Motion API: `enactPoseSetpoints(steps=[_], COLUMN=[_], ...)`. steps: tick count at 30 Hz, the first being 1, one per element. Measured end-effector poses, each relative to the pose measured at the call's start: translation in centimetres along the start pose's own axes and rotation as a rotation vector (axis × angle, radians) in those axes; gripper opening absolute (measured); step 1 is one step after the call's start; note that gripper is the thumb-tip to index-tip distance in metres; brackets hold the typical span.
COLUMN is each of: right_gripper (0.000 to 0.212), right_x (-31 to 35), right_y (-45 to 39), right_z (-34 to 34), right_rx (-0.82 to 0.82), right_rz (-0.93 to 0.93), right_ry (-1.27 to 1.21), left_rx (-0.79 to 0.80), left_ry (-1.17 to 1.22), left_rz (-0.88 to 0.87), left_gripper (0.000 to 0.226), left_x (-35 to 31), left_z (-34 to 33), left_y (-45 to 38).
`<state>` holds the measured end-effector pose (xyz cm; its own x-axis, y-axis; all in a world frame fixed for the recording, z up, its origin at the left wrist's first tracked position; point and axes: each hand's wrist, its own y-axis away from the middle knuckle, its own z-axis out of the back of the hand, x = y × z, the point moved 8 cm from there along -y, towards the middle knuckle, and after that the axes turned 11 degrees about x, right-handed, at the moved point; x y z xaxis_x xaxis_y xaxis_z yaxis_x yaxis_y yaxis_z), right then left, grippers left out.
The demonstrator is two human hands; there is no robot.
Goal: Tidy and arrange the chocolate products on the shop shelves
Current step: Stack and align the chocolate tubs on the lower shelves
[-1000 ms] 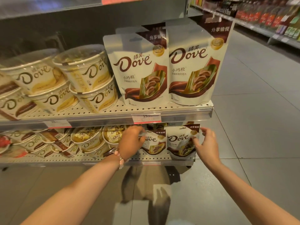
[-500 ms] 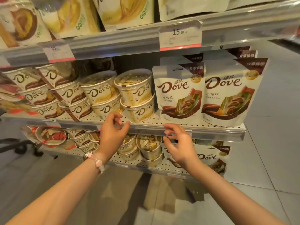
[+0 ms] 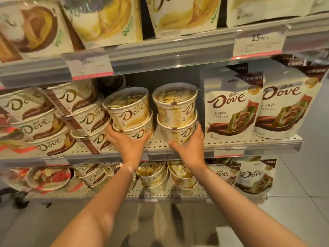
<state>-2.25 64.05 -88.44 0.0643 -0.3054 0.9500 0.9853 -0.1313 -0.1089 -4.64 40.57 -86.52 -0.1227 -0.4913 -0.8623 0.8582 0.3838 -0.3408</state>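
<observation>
Two stacks of cream Dove tubs stand side by side on the middle shelf [image 3: 249, 143]. My left hand [image 3: 127, 142] grips the bottom tub of the left stack [image 3: 140, 132], thumb on its left side and fingers round its front; the tub on top [image 3: 128, 107] leans left. My right hand [image 3: 187, 145] grips the bottom tub of the right stack [image 3: 178, 131], fingers up its right side, with another tub [image 3: 175, 102] upright above. Right of them stand Dove pouches [image 3: 231, 107].
More Dove tubs [image 3: 35, 125] crowd the shelf to the left, some tilted. The shelf above [image 3: 169, 49] carries large pouches and price tags. The bottom shelf holds further tubs [image 3: 153, 175] and pouches [image 3: 252, 175]. Grey floor tiles lie to the right.
Both hands rose from the bottom shelf's pouches to the middle shelf and took hold of the bottom tubs of the two stacks. The view shifted upward and closer.
</observation>
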Motion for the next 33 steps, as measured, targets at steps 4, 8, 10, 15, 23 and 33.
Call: enactPoseSetpoints(steps=[4,8,10,15,23,33], right_gripper=[0.116,0.126,0.128,0.121,0.106,0.112], right_x=[-0.2,-0.4,-0.3,-0.2,-0.2,-0.5], right_y=[-0.4,-1.4,-2.0,-2.1,-1.8,-0.7], right_z=[-0.9,-1.4,-1.4,-1.3,-1.4,-2.3], right_rx=[-0.103,-0.137,-0.117,-0.013,-0.159,-0.308], right_rz=[0.007,-0.079,-0.122,-0.077,-0.02,-0.024], right_ry=[0.085,0.083,0.034,-0.013,0.127,0.252], left_rx=[0.033,0.085,0.1,0.115,0.171,0.261], left_ry=[0.045,0.078,0.083,0.114,0.116,0.086], left_rz=[-0.017,0.029,0.037,0.024,-0.004,-0.036], left_gripper=[0.133,0.135,0.133,0.12,0.112,0.113], left_x=[1.8,3.4,3.5,3.6,3.7,3.9], left_z=[-0.7,-0.9,-0.9,-0.7,-0.9,-0.2], left_y=[-1.4,-2.1,-2.2,-2.0,-2.1,-2.8])
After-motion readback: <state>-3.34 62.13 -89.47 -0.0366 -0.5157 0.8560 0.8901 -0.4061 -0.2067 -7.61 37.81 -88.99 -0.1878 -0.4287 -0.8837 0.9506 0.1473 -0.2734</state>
